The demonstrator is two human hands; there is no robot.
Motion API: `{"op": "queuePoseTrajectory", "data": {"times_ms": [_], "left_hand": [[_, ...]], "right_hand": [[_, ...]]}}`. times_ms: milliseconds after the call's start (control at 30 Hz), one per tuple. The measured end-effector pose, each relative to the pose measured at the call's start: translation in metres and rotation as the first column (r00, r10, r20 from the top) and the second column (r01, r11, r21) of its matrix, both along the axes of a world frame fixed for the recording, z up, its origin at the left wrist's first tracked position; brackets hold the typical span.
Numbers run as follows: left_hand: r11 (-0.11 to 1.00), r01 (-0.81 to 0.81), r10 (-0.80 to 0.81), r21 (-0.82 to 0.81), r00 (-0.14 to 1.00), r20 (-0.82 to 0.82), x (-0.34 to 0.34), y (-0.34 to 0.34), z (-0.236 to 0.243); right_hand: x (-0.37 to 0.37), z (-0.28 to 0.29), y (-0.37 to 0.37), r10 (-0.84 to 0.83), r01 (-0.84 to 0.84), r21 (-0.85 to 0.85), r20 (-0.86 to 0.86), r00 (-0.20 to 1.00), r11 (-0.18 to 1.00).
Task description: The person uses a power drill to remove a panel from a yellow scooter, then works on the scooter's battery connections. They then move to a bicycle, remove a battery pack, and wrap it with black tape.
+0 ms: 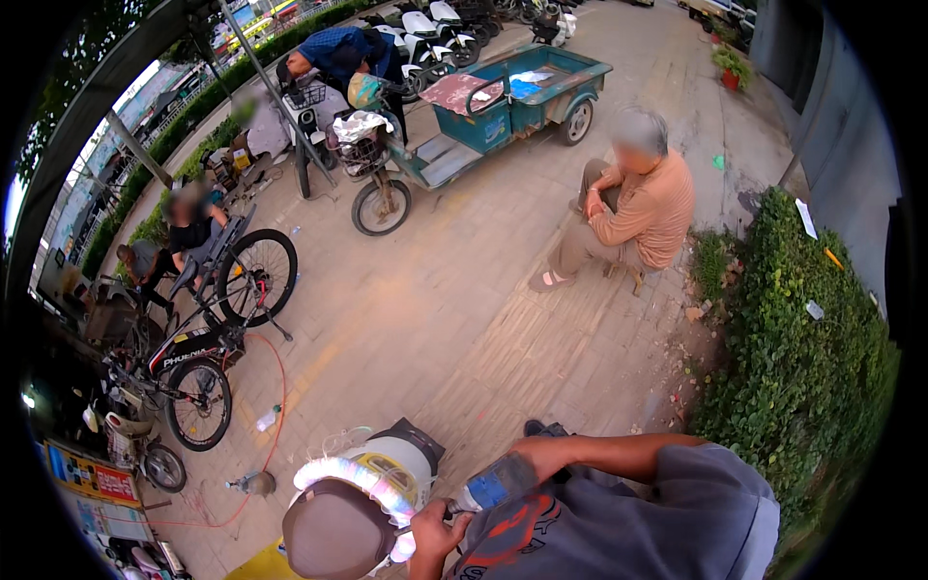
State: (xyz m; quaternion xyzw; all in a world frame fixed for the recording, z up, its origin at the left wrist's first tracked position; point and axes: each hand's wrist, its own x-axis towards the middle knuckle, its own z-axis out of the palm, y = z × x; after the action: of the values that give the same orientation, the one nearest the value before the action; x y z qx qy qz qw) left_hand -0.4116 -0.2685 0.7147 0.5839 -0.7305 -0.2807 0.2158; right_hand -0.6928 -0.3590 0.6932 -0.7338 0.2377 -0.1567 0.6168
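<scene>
At the lower edge, my right hand [543, 458] is wrapped round the base of a clear plastic bottle [489, 486] with a blue label. The bottle lies tilted, its neck toward the lower left. My left hand [435, 532] is closed at the neck end, where a small dark part shows between the fingers; whether that is a cap I cannot tell. Just left of my left hand is a brown rounded thing [335, 530], edged by a shiny white-pink band [360, 480]. Behind it stands a white bucket-like container [404, 454] with a yellow label.
A black bicycle [199, 396] stands at left, beside a red hose [282, 372]. Ahead are a green cargo tricycle [522, 111] and a seated person [638, 213] in an orange top. A hedge [802, 387] runs along the right. Other people and parked scooters [425, 29] are farther off.
</scene>
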Motion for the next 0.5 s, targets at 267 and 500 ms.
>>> {"op": "queuePoseTrajectory", "data": {"times_ms": [267, 500], "left_hand": [[0.999, 0.039, -0.040, 0.013, 0.990, 0.134, -0.024, -0.140, 0.031], [0.997, -0.077, 0.075, 0.021, 0.995, 0.065, 0.029, -0.265, 0.008]], "right_hand": [[-0.027, -0.003, -0.124, -0.009, -0.015, 0.169, 0.135, 0.991, 0.985], [0.031, -0.002, -0.280, 0.084, -0.094, 0.145, 0.073, 0.994, 0.985]]}}
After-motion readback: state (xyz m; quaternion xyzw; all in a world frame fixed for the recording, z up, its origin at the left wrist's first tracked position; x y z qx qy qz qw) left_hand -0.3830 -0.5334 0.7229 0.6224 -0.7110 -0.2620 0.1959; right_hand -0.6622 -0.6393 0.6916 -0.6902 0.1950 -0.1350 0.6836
